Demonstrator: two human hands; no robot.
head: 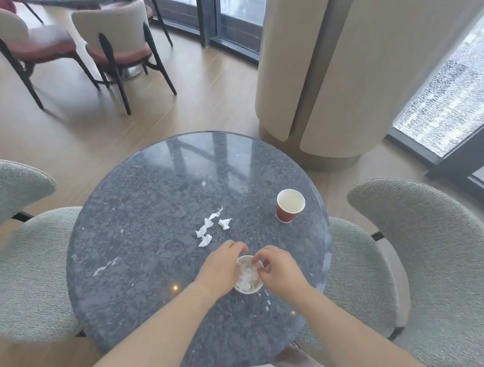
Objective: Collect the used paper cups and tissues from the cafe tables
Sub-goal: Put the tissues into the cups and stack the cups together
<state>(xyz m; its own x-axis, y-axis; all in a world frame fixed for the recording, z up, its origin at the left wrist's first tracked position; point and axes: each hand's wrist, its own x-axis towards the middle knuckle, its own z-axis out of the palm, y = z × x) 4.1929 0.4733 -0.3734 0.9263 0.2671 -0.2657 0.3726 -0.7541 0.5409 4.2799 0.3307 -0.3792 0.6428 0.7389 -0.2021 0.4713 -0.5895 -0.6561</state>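
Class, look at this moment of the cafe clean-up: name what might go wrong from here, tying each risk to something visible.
The white cup looks packed with tissue; the right hand, pinching at its rim, might tip it or spill scraps, though the left hand steadies it.
The red cup stands upright near the table edge; a reaching arm might knock it off.
The lone scrap beyond the torn tissues could be missed.
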